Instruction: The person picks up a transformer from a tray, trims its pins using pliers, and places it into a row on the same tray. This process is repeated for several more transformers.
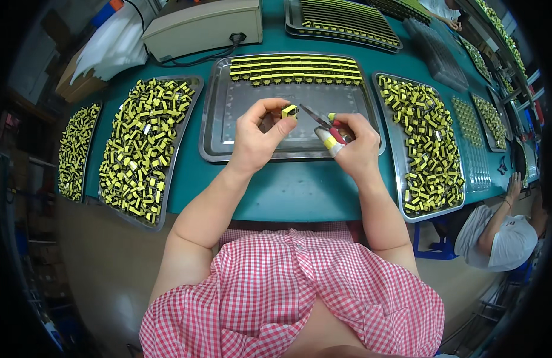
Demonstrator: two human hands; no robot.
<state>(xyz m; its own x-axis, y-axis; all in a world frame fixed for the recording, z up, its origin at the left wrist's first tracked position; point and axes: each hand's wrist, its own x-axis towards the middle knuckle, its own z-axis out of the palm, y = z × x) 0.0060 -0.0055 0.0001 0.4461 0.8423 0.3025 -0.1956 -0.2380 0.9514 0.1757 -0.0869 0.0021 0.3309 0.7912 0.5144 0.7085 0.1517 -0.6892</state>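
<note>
My left hand point(256, 136) pinches a small black part with a yellow taped band, apparently a small transformer point(290, 111), between thumb and fingertips above the middle tray. In my right hand point(359, 146) is a pair of pliers point(315, 116) with slim grey jaws and red on the handle. Their tips point at the transformer, close beside it; I cannot tell whether they touch. White and yellow wrapping shows around my right thumb. Beneath both hands lies the shallow metal tray point(219, 128), with rows of similar transformers point(297, 70) lined up along its far side.
Metal trays heaped with loose transformers flank me at left point(145, 149) and right point(424, 143), with another heap point(79, 152) farther left. A beige instrument box point(204, 28) and a filled tray point(347, 27) stand behind. At right, a co-worker point(497, 235) sits by the green table point(282, 194).
</note>
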